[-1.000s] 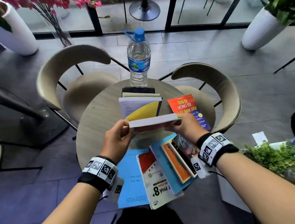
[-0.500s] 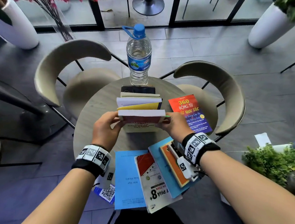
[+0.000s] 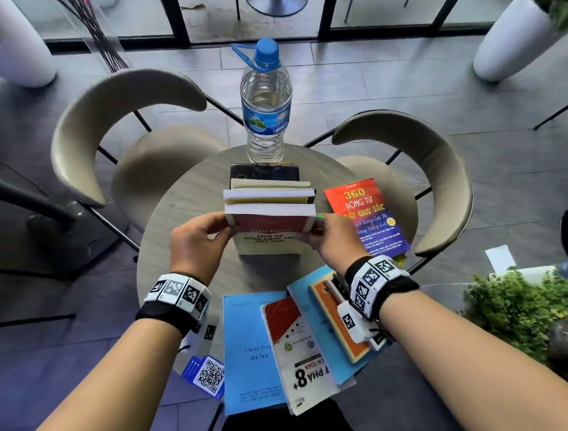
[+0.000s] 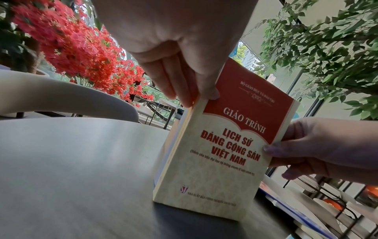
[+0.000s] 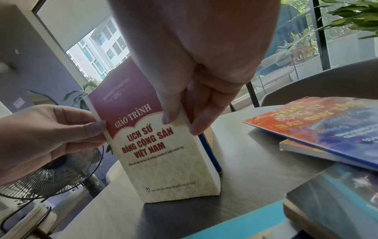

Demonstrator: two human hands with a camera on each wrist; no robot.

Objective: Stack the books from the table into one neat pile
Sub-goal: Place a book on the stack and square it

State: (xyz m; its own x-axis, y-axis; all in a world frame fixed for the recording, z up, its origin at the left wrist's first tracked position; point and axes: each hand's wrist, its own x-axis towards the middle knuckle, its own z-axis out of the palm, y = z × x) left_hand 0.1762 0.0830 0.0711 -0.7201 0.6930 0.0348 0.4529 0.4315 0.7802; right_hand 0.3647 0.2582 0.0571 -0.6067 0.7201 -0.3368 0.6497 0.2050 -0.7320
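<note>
A red-and-cream book (image 3: 270, 237) (image 4: 220, 153) (image 5: 163, 153) stands upright on its bottom edge on the round table (image 3: 180, 224). It leans against the front of several other upright books (image 3: 267, 192). My left hand (image 3: 205, 236) (image 4: 180, 77) pinches its left edge, and my right hand (image 3: 326, 239) (image 5: 194, 97) pinches its right edge, thumb on the cover. A red "360" book (image 3: 365, 218) lies flat to the right. A blue booklet (image 3: 246, 349), a white "8+" book (image 3: 298, 351) and an orange book (image 3: 329, 318) lie fanned at the near edge.
A water bottle (image 3: 266, 103) stands at the table's far edge, with a dark phone (image 3: 265, 170) lying just behind the upright books. Two beige chairs (image 3: 123, 126) (image 3: 426, 175) flank the table. A QR card (image 3: 205, 373) sits at the near left edge.
Both hands carried the red-and-cream book forward and down from mid-air. It now stands on the table against the other upright books.
</note>
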